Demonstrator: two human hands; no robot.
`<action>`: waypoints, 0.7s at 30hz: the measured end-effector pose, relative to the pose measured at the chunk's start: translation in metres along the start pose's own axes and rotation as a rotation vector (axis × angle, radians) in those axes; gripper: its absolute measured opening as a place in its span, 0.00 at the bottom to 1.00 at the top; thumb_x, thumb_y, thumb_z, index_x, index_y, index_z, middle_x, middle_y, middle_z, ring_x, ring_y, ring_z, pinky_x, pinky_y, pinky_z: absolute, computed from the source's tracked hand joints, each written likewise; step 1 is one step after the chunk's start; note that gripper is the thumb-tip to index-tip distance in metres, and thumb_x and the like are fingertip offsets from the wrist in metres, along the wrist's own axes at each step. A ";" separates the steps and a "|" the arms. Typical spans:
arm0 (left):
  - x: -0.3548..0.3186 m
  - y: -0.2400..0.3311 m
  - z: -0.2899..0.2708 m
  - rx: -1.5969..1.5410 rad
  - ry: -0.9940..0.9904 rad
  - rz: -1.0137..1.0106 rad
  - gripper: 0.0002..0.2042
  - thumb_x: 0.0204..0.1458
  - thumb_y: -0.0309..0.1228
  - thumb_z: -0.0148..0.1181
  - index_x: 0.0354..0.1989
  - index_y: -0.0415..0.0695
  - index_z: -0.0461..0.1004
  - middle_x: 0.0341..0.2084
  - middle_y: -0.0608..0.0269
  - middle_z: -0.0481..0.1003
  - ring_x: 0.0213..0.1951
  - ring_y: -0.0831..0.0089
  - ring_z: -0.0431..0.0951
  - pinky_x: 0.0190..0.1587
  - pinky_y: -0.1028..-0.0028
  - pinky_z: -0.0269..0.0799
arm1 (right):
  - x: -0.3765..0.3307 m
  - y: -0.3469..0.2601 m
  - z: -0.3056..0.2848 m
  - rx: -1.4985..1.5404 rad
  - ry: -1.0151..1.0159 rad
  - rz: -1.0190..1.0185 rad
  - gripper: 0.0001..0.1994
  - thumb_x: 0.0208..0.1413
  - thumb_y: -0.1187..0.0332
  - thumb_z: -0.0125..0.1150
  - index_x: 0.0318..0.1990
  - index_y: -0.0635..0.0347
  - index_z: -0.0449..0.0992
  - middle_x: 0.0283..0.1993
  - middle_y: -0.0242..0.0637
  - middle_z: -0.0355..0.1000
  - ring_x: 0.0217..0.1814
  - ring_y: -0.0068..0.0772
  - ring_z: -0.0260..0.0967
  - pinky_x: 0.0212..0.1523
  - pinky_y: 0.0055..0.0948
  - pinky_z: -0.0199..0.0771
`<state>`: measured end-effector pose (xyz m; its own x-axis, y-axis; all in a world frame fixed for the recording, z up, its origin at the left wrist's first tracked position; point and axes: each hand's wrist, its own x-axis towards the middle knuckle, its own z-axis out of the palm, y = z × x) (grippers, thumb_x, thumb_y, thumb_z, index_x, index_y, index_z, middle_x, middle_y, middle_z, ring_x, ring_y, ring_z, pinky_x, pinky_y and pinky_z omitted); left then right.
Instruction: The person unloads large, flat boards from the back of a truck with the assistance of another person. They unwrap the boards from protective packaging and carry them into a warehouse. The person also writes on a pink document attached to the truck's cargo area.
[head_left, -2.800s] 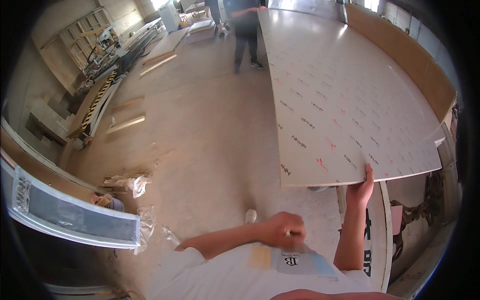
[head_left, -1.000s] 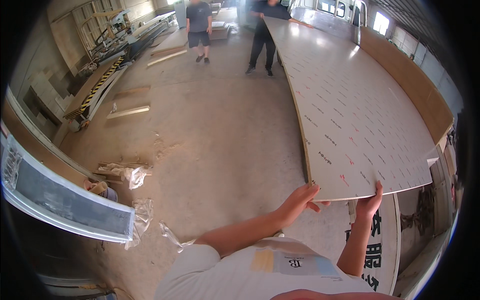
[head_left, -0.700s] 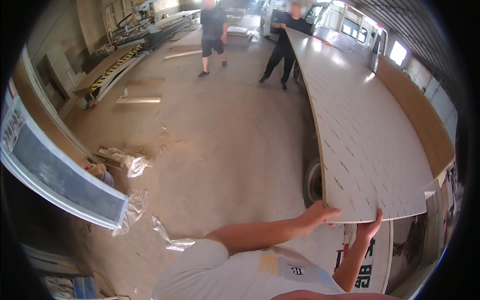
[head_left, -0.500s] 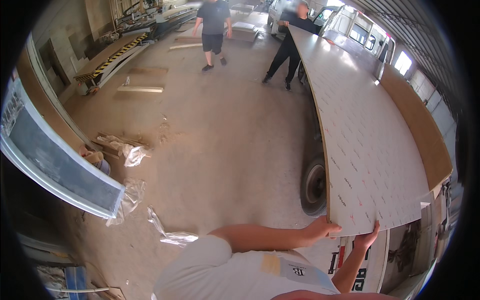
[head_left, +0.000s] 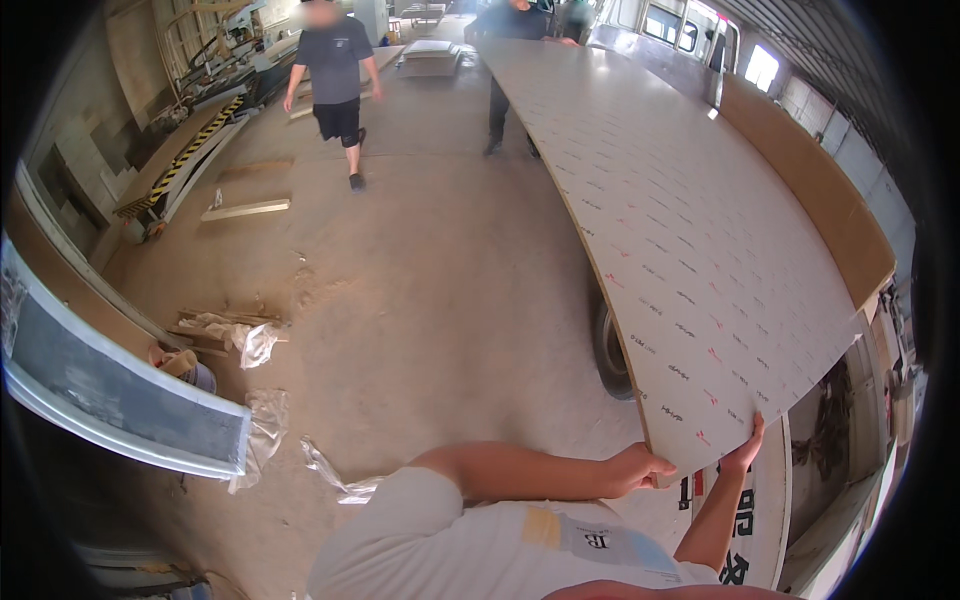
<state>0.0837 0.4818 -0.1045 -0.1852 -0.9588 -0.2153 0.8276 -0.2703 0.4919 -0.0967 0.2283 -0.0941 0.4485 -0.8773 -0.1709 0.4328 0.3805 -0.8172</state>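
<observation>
White-faced, pattern-printed large sheet panel held aloft at its near edge, carry unfinished.
Left hand grips the near corner; right hand clasps the same edge; another person supports the far end above the concrete floor.

Left arm stretches out across the chest, elbow bent, and the left hand curls its fingers closed in a grip with the knuckles up. Right forearm rises steeply from the lower edge, right hand raised overhead, fingers pointing up and pressed flat in a hold
</observation>
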 end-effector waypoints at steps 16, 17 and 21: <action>0.022 -0.044 -0.040 0.004 0.185 -0.039 0.23 0.63 0.40 0.60 0.62 0.41 0.67 0.50 0.66 0.74 0.49 0.71 0.74 0.52 0.64 0.74 | 0.017 0.022 -0.059 -0.087 0.079 -0.027 0.31 0.66 0.50 0.53 0.68 0.62 0.62 0.67 0.39 0.65 0.68 0.39 0.63 0.66 0.43 0.65; 0.020 -0.044 -0.038 0.048 0.242 -0.042 0.25 0.63 0.41 0.59 0.63 0.40 0.66 0.51 0.65 0.74 0.50 0.71 0.74 0.51 0.63 0.74 | 0.016 0.026 -0.067 -0.109 0.148 -0.033 0.30 0.67 0.51 0.52 0.68 0.63 0.63 0.68 0.40 0.64 0.69 0.38 0.62 0.67 0.42 0.65; 0.028 -0.059 -0.026 -0.032 0.303 0.125 0.28 0.62 0.40 0.61 0.65 0.39 0.64 0.52 0.62 0.75 0.52 0.68 0.75 0.53 0.64 0.73 | 0.017 0.023 -0.067 -0.070 -0.013 -0.129 0.26 0.68 0.56 0.52 0.65 0.67 0.66 0.64 0.40 0.69 0.65 0.37 0.67 0.66 0.38 0.66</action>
<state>0.0436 0.4730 -0.1615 0.0812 -0.9138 -0.3980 0.8512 -0.1442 0.5046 -0.1316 0.2023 -0.1532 0.4025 -0.9138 -0.0550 0.4327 0.2429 -0.8682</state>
